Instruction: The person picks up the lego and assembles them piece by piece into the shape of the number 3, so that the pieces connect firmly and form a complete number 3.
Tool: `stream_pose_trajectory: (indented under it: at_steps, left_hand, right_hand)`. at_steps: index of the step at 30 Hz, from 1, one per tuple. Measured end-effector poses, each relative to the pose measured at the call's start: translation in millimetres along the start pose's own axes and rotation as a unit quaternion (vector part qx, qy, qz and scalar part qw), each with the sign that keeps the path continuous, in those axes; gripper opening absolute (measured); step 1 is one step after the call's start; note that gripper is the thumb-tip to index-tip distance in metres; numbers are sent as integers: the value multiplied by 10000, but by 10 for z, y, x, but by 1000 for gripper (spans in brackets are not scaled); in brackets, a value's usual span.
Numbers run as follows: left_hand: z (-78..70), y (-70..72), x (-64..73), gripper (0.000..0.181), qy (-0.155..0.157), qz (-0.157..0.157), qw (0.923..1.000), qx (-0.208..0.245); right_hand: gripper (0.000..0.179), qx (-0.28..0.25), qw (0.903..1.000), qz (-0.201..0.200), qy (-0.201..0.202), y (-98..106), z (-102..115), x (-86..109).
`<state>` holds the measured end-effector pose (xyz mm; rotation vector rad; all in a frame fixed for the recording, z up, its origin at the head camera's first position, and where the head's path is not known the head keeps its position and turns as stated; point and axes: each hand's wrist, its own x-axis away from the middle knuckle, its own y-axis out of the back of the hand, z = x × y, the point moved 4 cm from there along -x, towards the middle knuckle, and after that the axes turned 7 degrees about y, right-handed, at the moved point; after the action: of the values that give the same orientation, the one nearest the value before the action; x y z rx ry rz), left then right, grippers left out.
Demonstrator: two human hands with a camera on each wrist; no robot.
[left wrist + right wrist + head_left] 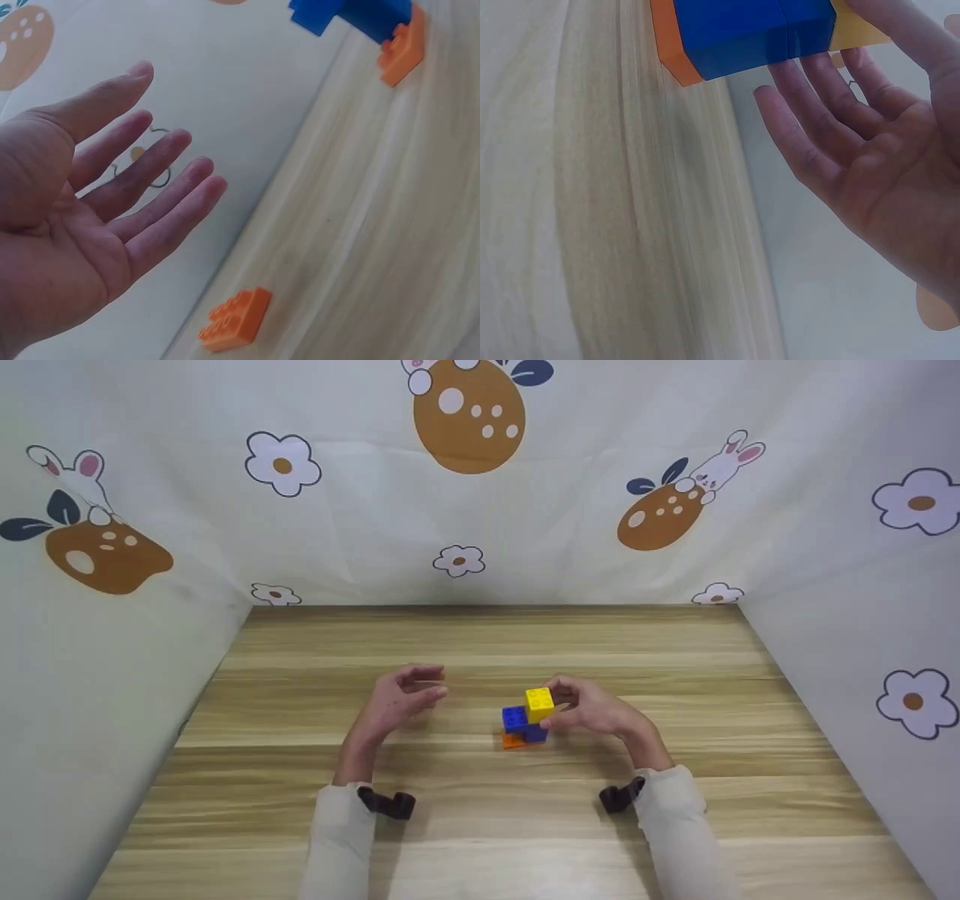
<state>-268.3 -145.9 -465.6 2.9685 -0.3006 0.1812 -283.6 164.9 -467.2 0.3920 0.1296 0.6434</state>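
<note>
My right hand (596,709) pinches a yellow toy brick (539,701) between thumb and fingers, at the top of a small stack. Under the yellow brick are blue bricks (514,718), the upper one jutting out to the left. A flat orange brick (513,741) forms the base on the table. My left hand (394,701) is left of the stack, holding nothing, with its fingers loosely extended. A second orange brick (236,321) lies apart on the table in the left wrist view; it does not show in the head view.
The wood-grain table (480,817) is enclosed by pale fabric walls (360,532) printed with rabbits, flowers and brown fruit. A black wrist camera mount (394,805) projects from the left sleeve, and another black mount (619,797) from the right.
</note>
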Motion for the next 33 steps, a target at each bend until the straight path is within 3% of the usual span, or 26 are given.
stream_pose_trajectory:
  at_steps: [6,12,17,21,27,33]
  left_hand:
    - [49,197,8,55,349,-864,9956,71]
    - [171,306,-21,63,747,-1188,9900,-166]
    - [259,354,-26,68,1131,-1506,9797,-683]
    - [298,339,-24,76,1368,-1610,9731,-919]
    - [345,263,-16,83,1516,-1723,9701,-793]
    - [384,225,-48,86,1447,-1755,9697,-889]
  right_hand:
    - [49,57,10000,-9,-42,5,-29,-8]
    - [49,52,9999,-16,-130,-5,-28,-5]
    - [47,17,10000,-9,-98,-10,-27,-10]
    - [47,-36,9999,-68,-123,-3,-22,-8]
    - [47,0,9999,-65,-92,-7,-14,-5]
    - [47,46,9999,-41,-85,4,-7,-1]
